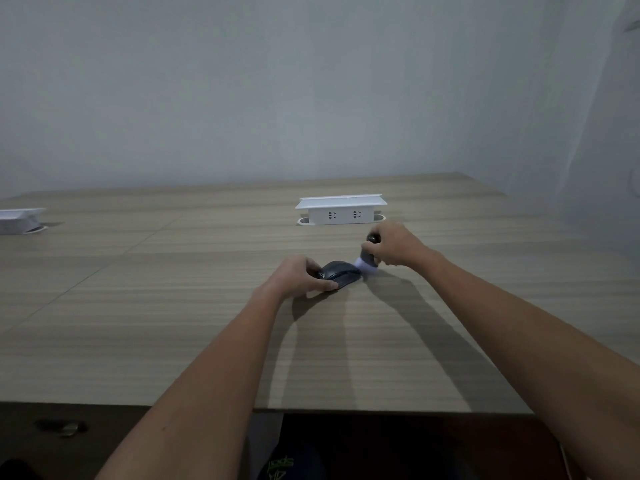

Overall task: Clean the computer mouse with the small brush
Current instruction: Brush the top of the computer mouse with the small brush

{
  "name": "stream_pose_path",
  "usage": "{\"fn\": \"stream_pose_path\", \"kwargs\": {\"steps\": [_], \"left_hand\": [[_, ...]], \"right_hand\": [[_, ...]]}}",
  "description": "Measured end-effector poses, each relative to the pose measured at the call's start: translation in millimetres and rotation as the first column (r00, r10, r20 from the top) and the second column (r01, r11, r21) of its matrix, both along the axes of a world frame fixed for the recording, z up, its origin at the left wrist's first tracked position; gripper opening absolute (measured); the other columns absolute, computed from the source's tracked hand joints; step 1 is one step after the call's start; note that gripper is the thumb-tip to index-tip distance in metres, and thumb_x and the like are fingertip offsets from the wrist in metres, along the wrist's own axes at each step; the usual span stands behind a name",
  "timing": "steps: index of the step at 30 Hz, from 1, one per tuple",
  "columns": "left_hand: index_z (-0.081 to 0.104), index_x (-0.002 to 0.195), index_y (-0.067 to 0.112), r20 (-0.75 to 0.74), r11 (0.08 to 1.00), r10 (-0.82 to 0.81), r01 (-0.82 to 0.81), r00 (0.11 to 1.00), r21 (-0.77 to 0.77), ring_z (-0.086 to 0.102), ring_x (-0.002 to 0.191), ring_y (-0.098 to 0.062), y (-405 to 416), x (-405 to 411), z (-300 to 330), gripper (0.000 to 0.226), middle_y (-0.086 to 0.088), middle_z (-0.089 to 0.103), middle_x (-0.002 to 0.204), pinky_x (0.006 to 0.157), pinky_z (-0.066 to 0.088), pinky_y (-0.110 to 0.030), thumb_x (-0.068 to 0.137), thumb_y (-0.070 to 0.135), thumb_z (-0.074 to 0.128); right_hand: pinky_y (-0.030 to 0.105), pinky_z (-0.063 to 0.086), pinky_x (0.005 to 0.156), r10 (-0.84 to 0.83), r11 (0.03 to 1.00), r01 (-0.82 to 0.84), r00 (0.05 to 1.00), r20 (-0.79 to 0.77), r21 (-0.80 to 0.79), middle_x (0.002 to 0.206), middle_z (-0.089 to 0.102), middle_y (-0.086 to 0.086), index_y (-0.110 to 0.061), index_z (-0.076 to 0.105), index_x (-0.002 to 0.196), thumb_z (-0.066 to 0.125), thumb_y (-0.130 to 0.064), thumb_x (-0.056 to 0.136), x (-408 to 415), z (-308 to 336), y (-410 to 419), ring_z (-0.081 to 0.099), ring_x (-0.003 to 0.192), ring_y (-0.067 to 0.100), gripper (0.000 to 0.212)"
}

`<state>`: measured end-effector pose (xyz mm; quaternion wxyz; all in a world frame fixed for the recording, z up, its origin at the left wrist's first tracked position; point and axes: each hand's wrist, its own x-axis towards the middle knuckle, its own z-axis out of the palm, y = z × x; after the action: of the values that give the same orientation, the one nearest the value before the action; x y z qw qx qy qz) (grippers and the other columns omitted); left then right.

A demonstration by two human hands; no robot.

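I see two socket boxes (341, 209) behind; left hand (294, 277) clamps one mouse (341, 273), right hand (394, 245) grips one brush (366, 259).

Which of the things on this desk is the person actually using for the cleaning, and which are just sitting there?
In use:
- computer mouse, steadied by the left hand
- small brush, held in the right hand, bristles at the mouse's far end

Just sitting there:
- white pop-up socket box behind the hands
- second white box at the far left edge
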<state>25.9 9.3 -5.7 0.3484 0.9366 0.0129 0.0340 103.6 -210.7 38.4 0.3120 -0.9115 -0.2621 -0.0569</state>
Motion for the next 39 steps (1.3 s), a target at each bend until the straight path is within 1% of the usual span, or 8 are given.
{"fn": "stream_pose_path", "kwargs": {"steps": [9,14,18,22,28,32,36,39], "left_hand": [[0.078,0.11,0.019,0.066,0.998,-0.01,0.014,0.998,-0.057,0.07,0.089,-0.01,0.6,-0.6,-4.5,0.039,0.006,0.077,0.095,0.072,0.05,-0.021,0.09,0.05,0.068],[0.072,0.122,0.018,0.064,0.997,-0.015,0.02,0.998,-0.074,0.07,0.102,-0.013,0.3,9.2,-11.0,0.044,0.003,0.076,0.11,0.086,0.056,-0.029,0.088,0.047,0.07],[0.071,0.124,0.021,0.036,0.996,-0.014,0.017,0.999,-0.083,0.07,0.099,-0.013,2.3,15.7,-12.6,0.056,0.003,0.076,0.108,0.082,0.052,-0.026,0.081,0.057,0.071],[0.074,0.121,0.02,0.01,0.995,-0.027,0.028,1.0,-0.099,0.07,0.098,-0.014,2.5,20.5,-12.3,0.048,0.002,0.077,0.106,0.085,0.053,-0.028,0.085,0.052,0.07],[0.078,0.111,0.017,0.023,0.993,-0.022,0.024,0.999,-0.117,0.068,0.089,-0.015,-1.5,22.9,-12.2,0.035,0.0,0.078,0.098,0.086,0.051,-0.032,0.091,0.044,0.069],[0.078,0.111,0.016,0.008,0.994,-0.024,0.025,1.0,-0.107,0.067,0.089,-0.015,-0.6,22.7,-9.8,0.034,-0.002,0.078,0.1,0.087,0.051,-0.033,0.092,0.042,0.068],[0.079,0.108,0.016,0.009,0.994,-0.017,0.018,1.0,-0.108,0.064,0.084,-0.013,-1.4,23.7,-10.6,0.032,0.001,0.076,0.092,0.079,0.047,-0.03,0.092,0.042,0.068],[0.079,0.108,0.019,-0.01,0.994,-0.015,0.013,1.0,-0.109,0.066,0.088,-0.015,-1.0,25.3,-9.5,0.032,0.0,0.078,0.098,0.086,0.05,-0.033,0.091,0.045,0.068]], "right_hand": [[0.021,0.045,0.049,0.013,1.0,-0.014,0.997,0.08,0.009,0.076,0.072,0.014,0.002,0.072,0.086,0.064,-0.018,0.09,1.0,-6.5,-6.3,0.055,0.051,0.008,0.022],[0.022,0.044,0.043,0.153,0.967,-0.146,0.988,-0.013,0.209,0.062,0.071,0.006,-0.007,0.073,0.088,0.063,-0.027,0.093,-9.4,-9.1,-12.1,0.055,0.042,0.01,0.023],[0.025,0.046,0.056,-0.029,0.996,0.021,0.996,0.089,0.09,0.072,0.073,0.007,-0.005,0.075,0.086,0.065,-0.024,0.089,-1.2,-18.8,-23.2,0.058,0.058,0.011,0.022],[0.025,0.045,0.045,0.123,0.948,-0.108,0.992,-0.032,0.299,0.066,0.071,0.014,-0.005,0.074,0.089,0.065,-0.024,0.093,-14.0,-17.6,-26.2,0.054,0.048,0.015,0.021],[0.023,0.052,0.061,0.02,0.995,-0.034,0.989,0.145,0.094,0.079,0.075,0.006,-0.008,0.077,0.095,0.067,-0.024,0.091,-9.5,-21.3,-25.3,0.068,0.068,0.014,0.02],[0.02,0.047,0.048,0.177,0.972,-0.179,0.984,0.027,0.149,0.067,0.073,0.006,-0.012,0.077,0.094,0.066,-0.027,0.093,-20.3,-18.3,-23.3,0.059,0.048,0.008,0.019],[0.03,0.053,0.067,0.019,0.998,-0.03,0.984,0.175,0.062,0.081,0.075,0.005,-0.009,0.078,0.092,0.067,-0.023,0.09,-11.3,-19.6,-21.5,0.069,0.074,0.018,0.018],[0.023,0.051,0.055,0.156,0.978,-0.162,0.986,0.053,0.131,0.07,0.074,0.004,-0.014,0.077,0.095,0.067,-0.028,0.092,-18.2,-14.1,-23.6,0.063,0.054,0.009,0.018]]}}
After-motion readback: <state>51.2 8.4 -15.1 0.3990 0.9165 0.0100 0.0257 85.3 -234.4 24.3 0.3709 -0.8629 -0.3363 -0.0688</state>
